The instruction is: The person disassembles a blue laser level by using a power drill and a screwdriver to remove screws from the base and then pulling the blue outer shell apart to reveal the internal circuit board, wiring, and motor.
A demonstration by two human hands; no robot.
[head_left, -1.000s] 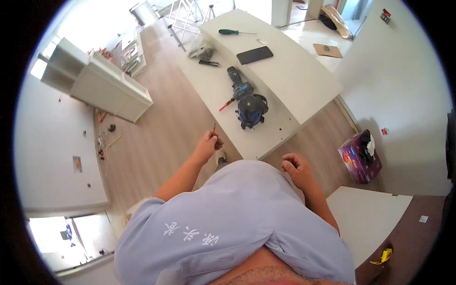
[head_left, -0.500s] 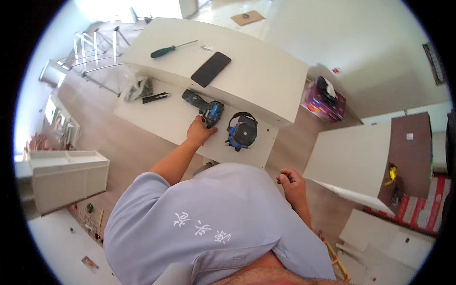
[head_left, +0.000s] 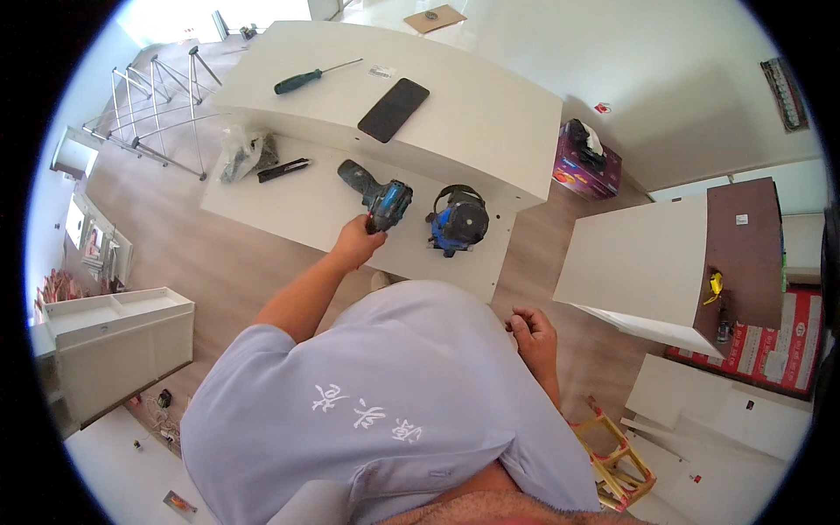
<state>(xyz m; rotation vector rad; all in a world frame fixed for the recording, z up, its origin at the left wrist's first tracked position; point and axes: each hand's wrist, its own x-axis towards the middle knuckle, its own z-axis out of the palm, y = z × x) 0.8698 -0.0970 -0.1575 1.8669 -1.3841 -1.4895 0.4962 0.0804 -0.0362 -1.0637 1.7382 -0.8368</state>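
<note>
My left hand (head_left: 357, 243) is closed on the front end of a blue and black cordless drill (head_left: 391, 206), its handle pointing away to the far left over the low white shelf board (head_left: 302, 206). Just right of the drill stands a blue and black device with a strap (head_left: 459, 219), which looks like a laser level. By my right side, my right hand (head_left: 534, 334) hangs with curled fingers; whether something small is in them is hidden. A black phone (head_left: 394, 109) and a green-handled screwdriver (head_left: 317, 76) lie on the higher white panel (head_left: 477, 114).
Left on the low board are a clear plastic bag (head_left: 245, 156) and a black slim tool (head_left: 283, 170). A purple box (head_left: 588, 166) stands beyond the panel's right end. White cabinets (head_left: 122, 337) (head_left: 634, 262) flank me, and a yellow stepladder (head_left: 612, 455) is at lower right.
The whole view has shifted slightly. My left fingers have closed more tightly round the drill's front end, and the drill has moved a little toward me and left, away from the strapped device.
</note>
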